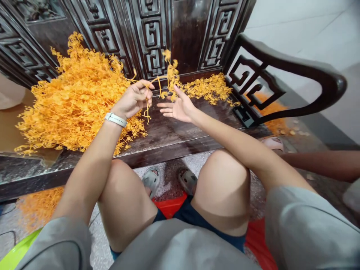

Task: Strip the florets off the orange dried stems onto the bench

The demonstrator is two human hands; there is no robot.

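My left hand [136, 98] is closed in a pinch on thin orange plastic stems [147, 108], which stick out past the fingers on both sides. It is just right of a large heap of orange artificial flower sprigs [75, 97]. Facing it, my right hand [180, 108] has its fingers stretched out and apart, with nothing seen held in it. Just beyond the right thumb, a curly orange piece [172, 73] stands out above the bench; whether it is in the air or touching the hand I cannot tell. A smaller pile of orange pieces [213, 88] lies farther right.
The dark wooden bench [168, 131] has a carved back and a curved armrest [317, 69] at right. More orange pieces [267, 108] lie beyond the armrest, and others [42, 204] are under the bench. Another person's leg [320, 165] is at the right. A red stool [257, 240] is beneath me.
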